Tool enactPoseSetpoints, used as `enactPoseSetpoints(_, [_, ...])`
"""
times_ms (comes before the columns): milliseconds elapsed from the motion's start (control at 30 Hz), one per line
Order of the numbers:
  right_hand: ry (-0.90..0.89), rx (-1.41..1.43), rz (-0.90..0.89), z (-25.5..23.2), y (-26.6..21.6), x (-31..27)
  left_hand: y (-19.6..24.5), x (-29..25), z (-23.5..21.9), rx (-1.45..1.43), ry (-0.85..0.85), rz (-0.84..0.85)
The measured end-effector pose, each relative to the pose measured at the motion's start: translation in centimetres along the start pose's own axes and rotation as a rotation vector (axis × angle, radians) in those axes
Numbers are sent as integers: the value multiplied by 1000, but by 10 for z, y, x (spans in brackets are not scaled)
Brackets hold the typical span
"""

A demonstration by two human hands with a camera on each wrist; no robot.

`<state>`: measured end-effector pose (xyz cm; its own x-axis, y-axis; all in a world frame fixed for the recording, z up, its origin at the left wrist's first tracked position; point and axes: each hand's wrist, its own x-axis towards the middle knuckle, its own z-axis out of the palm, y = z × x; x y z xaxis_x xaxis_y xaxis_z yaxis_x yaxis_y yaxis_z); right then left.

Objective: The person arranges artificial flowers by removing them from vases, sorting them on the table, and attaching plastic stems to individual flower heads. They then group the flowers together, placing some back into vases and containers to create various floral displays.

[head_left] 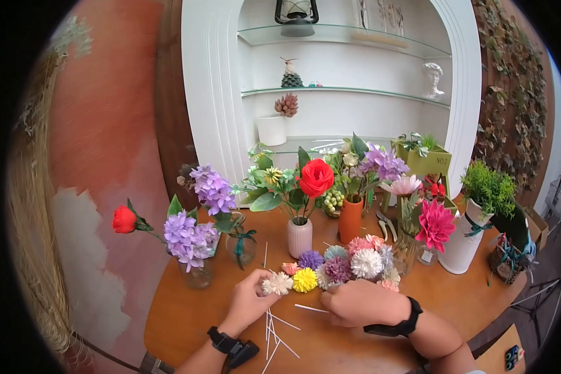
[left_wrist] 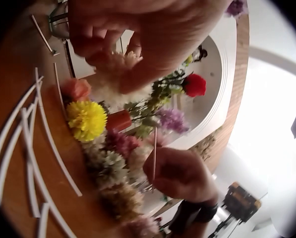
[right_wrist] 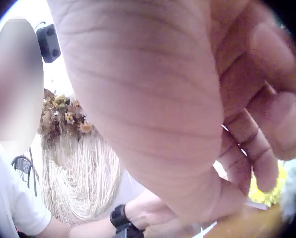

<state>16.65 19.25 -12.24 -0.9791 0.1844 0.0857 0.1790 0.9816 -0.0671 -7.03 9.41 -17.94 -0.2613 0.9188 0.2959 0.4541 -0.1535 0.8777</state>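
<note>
Between thumb and fingers, my left hand (head_left: 248, 303) pinches a cream flower head (head_left: 277, 283) just above the table (head_left: 206, 315). My right hand (head_left: 359, 303) pinches a thin white stick (head_left: 310, 308), whose free end points left toward the flower head; the left wrist view shows the same stick (left_wrist: 155, 153) standing out from the fingers. Below the left hand several loose white sticks (head_left: 269, 333) lie crossed. A yellow flower head (head_left: 305, 280) sits between the hands, in front of a pile of loose heads including a white one (head_left: 366, 263) and a purple one (head_left: 310, 259).
Behind the pile stand a pink vase (head_left: 300, 238) with a red rose, an orange vase (head_left: 350, 221) and a white vase (head_left: 460, 246) with greenery. Glass jars (head_left: 196, 274) with purple flowers are at the left. Pliers (head_left: 388, 225) lie near the orange vase.
</note>
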Motion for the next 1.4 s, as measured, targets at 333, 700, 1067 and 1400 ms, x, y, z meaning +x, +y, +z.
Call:
enactPoseSetpoints(333, [178,30,39,-86,-21,-45,11,-15,14,-956,-364,-354])
enactPoseSetpoints(700, [144,-53,-91,-92,-41,-58,13,-19,19,-852,-352,-308])
enactPoseSetpoints(1067, [-24,-87,-171,-87,-48,-55,18,-19,18,-815,-332,-327])
enactPoseSetpoints(1400, [-85,-95,-164,-86,-51,-49,15,-18,20,-781,-349,-316])
